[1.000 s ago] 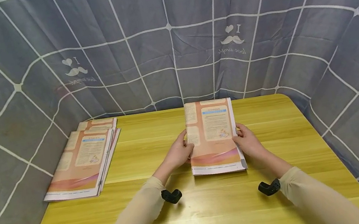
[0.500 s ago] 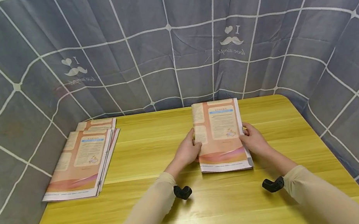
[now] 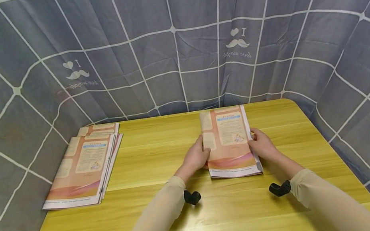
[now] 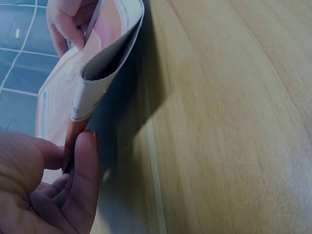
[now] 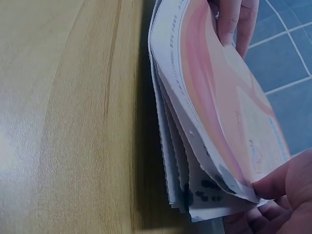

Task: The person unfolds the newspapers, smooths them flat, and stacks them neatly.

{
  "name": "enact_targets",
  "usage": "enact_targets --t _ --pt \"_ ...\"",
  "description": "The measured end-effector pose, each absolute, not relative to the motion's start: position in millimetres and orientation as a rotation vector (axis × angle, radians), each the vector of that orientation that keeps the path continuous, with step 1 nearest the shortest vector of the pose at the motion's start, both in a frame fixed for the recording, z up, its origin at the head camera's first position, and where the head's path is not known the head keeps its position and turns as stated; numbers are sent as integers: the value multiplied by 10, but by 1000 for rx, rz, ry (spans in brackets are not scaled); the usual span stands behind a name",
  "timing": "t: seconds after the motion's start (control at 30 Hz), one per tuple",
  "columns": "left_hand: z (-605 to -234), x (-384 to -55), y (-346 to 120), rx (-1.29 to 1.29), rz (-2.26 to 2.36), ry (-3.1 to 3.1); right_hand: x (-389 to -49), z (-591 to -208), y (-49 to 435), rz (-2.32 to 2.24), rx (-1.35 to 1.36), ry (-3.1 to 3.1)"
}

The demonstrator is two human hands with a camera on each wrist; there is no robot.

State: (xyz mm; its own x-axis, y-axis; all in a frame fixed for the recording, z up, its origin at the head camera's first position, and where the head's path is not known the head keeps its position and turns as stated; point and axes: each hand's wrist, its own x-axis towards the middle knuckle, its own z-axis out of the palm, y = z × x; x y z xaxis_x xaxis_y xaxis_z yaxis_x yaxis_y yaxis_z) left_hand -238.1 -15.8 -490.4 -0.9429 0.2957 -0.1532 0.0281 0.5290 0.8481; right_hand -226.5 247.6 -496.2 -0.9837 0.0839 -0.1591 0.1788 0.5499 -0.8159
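A folded newspaper (image 3: 231,156) with a peach-orange printed page is held between both hands, toward the right of the table's middle. The left hand (image 3: 195,155) pinches its folded left edge, thumb on the top face and fingers beneath. On the opposite side the right hand (image 3: 263,145) pinches the loose page edges the same way. In the left wrist view, the newspaper (image 4: 90,100) bows at the fold and a dark shadow lies under it, so it appears raised off the wood. Several jagged-edged layers of the newspaper (image 5: 195,161) fan apart in the right wrist view.
A pile of similar folded newspapers (image 3: 78,176) lies along the table's left edge, its layers slightly offset. The yellow wooden table (image 3: 231,221) has a grey grid-patterned curtain (image 3: 153,55) around its back and sides. A black camera mount sits at each wrist.
Both hands and the newspaper have shifted right, mostly during the first half second, then slightly nearer the person. The grip on each side stays the same. The pile has not been touched.
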Motion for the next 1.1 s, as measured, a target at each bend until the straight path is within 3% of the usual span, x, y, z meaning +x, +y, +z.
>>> enact_targets --t 1.1 --pt "-4920 -2348 -50 435 501 2885 -2187 -5021 2476 -1092 136 2862"
